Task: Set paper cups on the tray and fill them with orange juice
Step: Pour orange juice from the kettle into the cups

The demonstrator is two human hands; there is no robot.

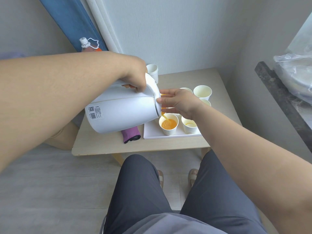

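Hands first: the left hand (135,78) is curled tight round the handle of a white jug (121,112) and holds it tipped almost flat. The jug's mouth is over the near-left corner of the tray (152,132), and its body sticks out past the tray's left edge. The right hand (179,103) is pretty much flat, fingers straight. Its thumb and fingertips just touch the rim of the lid (152,88), and it's not gripping anything.

A thin stream of orange juice (164,117) runs from the jug into the front-left cup (168,124), which stands upright at the tray's near-left corner and looks about half full. Just beside it, along the tray's near edge, is the front-right cup (189,125). It looks pale yellowish inside, but I can't tell if that's juice. Further back on the tray's far side are the back cups (202,92). The right hand covers part of that group, so I can't count them properly.

The tray is white and flat and sits on a light wood surface (108,146). Off the tray, past its far-left corner, is a stack of spare cups (152,71). Just beside the tray's left edge, under the jug, lies a folded purple thing (130,135). Well beyond the tray to the far left there's a plastic bottle (86,44) in front of a blue curtain (76,22). Well off to the tray's right is a dark counter (278,92) with a clear plastic bag (295,68) on it.
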